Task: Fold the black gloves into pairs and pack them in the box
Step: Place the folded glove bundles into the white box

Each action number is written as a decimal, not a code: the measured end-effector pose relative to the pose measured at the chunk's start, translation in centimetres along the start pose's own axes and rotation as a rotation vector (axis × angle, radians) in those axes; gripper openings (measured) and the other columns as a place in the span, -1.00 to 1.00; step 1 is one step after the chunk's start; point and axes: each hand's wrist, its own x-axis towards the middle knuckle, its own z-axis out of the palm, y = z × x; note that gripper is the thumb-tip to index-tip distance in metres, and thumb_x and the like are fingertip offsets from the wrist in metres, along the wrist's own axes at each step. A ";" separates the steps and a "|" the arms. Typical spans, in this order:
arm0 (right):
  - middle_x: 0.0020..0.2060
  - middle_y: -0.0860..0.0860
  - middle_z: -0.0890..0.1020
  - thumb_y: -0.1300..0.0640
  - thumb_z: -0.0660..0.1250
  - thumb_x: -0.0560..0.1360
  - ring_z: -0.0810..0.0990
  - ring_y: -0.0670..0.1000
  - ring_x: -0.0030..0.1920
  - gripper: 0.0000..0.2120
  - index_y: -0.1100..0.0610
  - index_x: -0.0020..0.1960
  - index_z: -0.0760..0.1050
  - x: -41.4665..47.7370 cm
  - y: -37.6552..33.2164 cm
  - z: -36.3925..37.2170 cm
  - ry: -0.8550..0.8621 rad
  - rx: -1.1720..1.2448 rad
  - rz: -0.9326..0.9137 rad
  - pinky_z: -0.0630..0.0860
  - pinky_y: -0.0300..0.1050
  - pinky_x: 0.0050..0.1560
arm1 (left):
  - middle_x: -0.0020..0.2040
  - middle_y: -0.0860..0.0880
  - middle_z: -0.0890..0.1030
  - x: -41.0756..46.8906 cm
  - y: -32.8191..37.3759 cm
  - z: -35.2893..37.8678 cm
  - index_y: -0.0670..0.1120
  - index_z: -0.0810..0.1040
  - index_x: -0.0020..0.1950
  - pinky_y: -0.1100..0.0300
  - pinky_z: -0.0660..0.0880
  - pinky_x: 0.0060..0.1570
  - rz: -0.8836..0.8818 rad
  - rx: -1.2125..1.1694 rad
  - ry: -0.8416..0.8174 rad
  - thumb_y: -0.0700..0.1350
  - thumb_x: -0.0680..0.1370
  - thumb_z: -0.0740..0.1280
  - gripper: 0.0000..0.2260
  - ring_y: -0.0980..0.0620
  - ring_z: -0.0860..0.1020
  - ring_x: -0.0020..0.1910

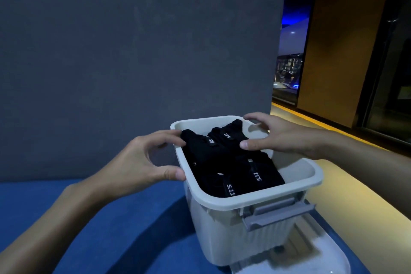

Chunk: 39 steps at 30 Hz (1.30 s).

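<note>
- Blue surface [111, 218] before grey wall [133, 51] carries box [255, 201].
- Black gloves [233, 162] folded inside box, between both hands.
- Left hand [138, 162] at box's left rim, right hand [278, 138] over far corner — both half-spread, gripping nothing.

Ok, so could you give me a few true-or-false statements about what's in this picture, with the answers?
1. The black gloves lie inside the box. True.
2. The box is red. False: it is pale grey.
3. The left hand and the right hand are both at the box's top. True.
4. The box is closed. False: its top is open.
5. The gloves bear white lettering. True.
</note>
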 end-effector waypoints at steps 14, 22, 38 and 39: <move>0.33 -0.07 0.45 -0.07 0.57 0.35 0.40 -0.09 0.38 -0.22 -0.10 0.46 0.29 9.2 -6.4 13.9 -0.195 0.143 -0.134 0.38 -0.11 0.38 | 0.37 0.33 0.47 -10.1 -4.3 -10.5 0.26 0.61 0.13 -0.02 0.34 0.44 -0.195 0.202 0.153 0.43 0.08 0.57 -0.34 0.28 0.42 0.38; 0.35 -0.06 0.45 -0.07 0.51 0.41 0.42 -0.04 0.38 -0.29 -0.05 0.48 0.29 11.7 -7.3 15.3 -0.240 0.139 -0.153 0.37 -0.04 0.41 | 0.34 0.36 0.47 -11.2 -5.1 -11.4 0.29 0.58 0.13 0.11 0.38 0.36 -0.211 0.279 0.158 0.48 0.11 0.51 -0.35 0.33 0.44 0.33; 0.10 -0.09 0.63 -0.10 0.20 0.62 0.64 -0.11 0.05 -0.73 -0.08 0.28 0.45 1.7 -1.8 13.3 0.040 0.327 -0.041 0.54 -0.09 0.14 | 0.32 0.45 0.41 -10.1 2.2 -7.1 0.27 0.57 0.19 0.62 0.26 0.13 -0.049 0.471 -0.045 0.47 0.23 0.37 -0.41 0.51 0.32 0.31; 0.07 -0.07 0.65 -0.09 0.19 0.62 0.65 -0.09 0.05 -0.81 -0.11 0.19 0.47 0.6 -1.3 13.3 0.069 0.328 -0.030 0.52 -0.09 0.12 | 0.31 0.45 0.40 -9.9 2.9 -6.0 0.24 0.58 0.20 0.65 0.24 0.12 -0.023 0.476 -0.069 0.46 0.25 0.36 -0.42 0.53 0.31 0.31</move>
